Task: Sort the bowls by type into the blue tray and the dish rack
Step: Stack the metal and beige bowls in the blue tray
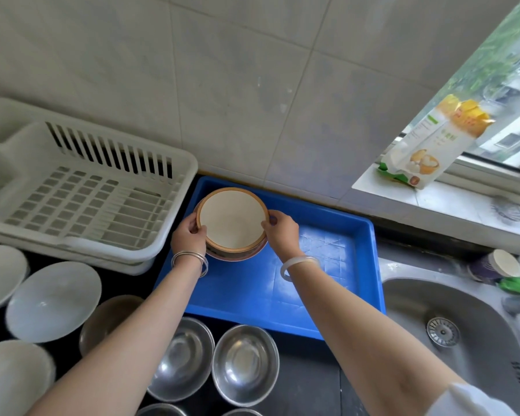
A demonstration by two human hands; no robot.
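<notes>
Steel bowls [213, 361] nearest — both hands [189, 235] grip brown-rimmed bowl [232, 219] over blue tray [327, 250].

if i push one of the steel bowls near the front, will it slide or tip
The steel bowl looks thin and shiny, so probably light and apt to slide on the dark counter. Its rounded sides suggest it may rock if pushed at the rim. A neighbouring steel bowl sits close, so they would likely clink.

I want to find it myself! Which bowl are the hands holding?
Find the blue tray between the white dish rack and the sink. In its far left corner, the left hand and right hand hold a bowl. It is cream inside with an orange-brown rim, unlike the shiny metal bowls nearby.
</notes>
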